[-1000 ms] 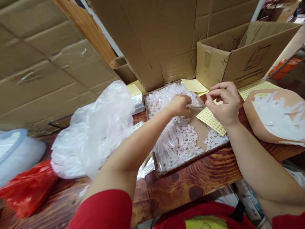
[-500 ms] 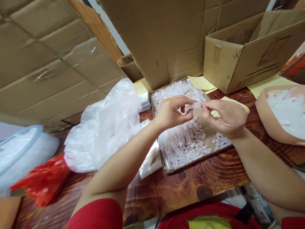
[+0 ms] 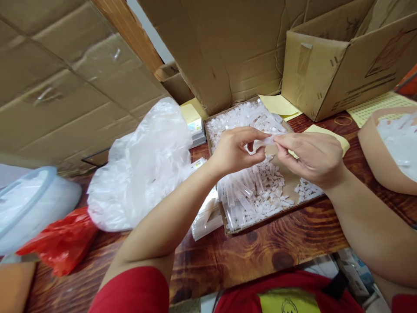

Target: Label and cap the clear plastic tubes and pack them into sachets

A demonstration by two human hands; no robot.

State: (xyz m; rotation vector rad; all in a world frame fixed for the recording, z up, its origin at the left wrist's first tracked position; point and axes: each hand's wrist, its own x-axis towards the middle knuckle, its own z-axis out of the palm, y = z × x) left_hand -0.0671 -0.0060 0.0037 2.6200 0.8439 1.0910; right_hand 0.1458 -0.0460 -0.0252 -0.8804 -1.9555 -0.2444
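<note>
Between my two hands is a small translucent plastic tube point(image 3: 267, 140), pinched at one end by the thumb and fingers of my left hand point(image 3: 235, 150). My right hand point(image 3: 309, 156) closes thumb and forefinger on its other end; the fingertips partly hide it. Both hands are held above a shallow cardboard tray point(image 3: 288, 184). Clear plastic tubes point(image 3: 239, 191) lie in the tray's near left part, beside a heap of small white plastic pieces point(image 3: 272, 184). More small translucent pieces point(image 3: 241, 119) fill the far part.
Left of the tray stand a crumpled clear plastic bag point(image 3: 143, 169), a red bag point(image 3: 65, 239) and a bluish tub point(image 3: 58, 191). On the right are a beige bowl point(image 3: 381, 161) of translucent pieces, yellow sticker sheets point(image 3: 379, 106) and an open carton point(image 3: 316, 74). Cardboard point(image 3: 224, 52) rises behind.
Both hands keep their hold on the tube, the right fingers shifting slightly along it. The view has moved a little, so the surroundings appear slightly higher.
</note>
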